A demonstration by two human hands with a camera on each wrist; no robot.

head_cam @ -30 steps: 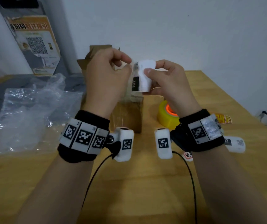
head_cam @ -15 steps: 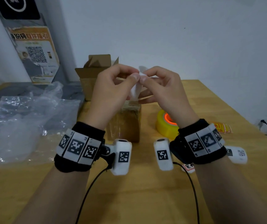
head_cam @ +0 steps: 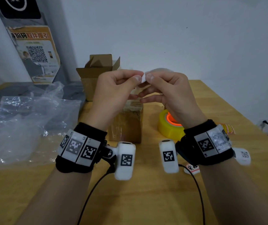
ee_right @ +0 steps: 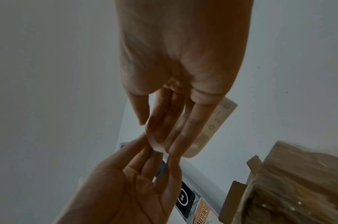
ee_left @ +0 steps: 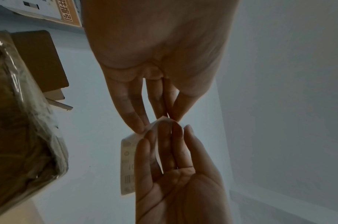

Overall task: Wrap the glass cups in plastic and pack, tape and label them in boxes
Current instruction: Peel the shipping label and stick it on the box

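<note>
Both hands are raised above a small taped cardboard box [head_cam: 126, 125] on the wooden table [head_cam: 146, 200]. Between them is a white printed label [head_cam: 143, 78], seen edge-on in the head view. My left hand [head_cam: 137, 76] pinches its top corner with thumb and forefinger. My right hand [head_cam: 149, 76] pinches the same corner from the other side, its other fingers spread behind the label. In the left wrist view the label [ee_left: 128, 159] hangs beside the right hand's fingers [ee_left: 164, 151]. The right wrist view shows the label [ee_right: 214, 125] behind the right fingers [ee_right: 189, 125].
An open empty cardboard box [head_cam: 96, 73] stands behind the taped one. A yellow tape roll [head_cam: 169, 125] lies right of it. Crumpled clear plastic [head_cam: 26, 120] covers the table's left side. Small stickers [head_cam: 229, 128] lie at the right edge; another sticker [head_cam: 192, 168] lies under my right wrist.
A second ago the label was held flat facing me. It is now turned edge-on, and both hands' thumbs and forefingers have come together at its top corner.
</note>
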